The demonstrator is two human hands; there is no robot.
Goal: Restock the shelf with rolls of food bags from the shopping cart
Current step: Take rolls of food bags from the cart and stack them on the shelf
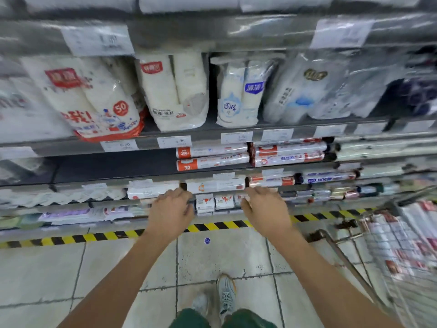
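Rolls of food bags (412, 235) in white and red wrap lie piled in the wire shopping cart (378, 278) at the right. More rolls (211, 157) lie stacked on the middle shelf (113, 168), whose left half is bare. Both my hands reach to a lower shelf edge. My left hand (171, 210) and my right hand (266, 210) have curled fingers on either side of small white and red packs (218, 202). Blur hides whether either hand grips a pack. A white box (215, 187) sits just above them.
Bagged paper cups and tissue packs (175, 91) fill the upper shelf. Price tags line the shelf edges. A yellow and black hazard strip (71, 239) runs along the floor under the shelving. My shoes (225, 297) stand on grey tiles.
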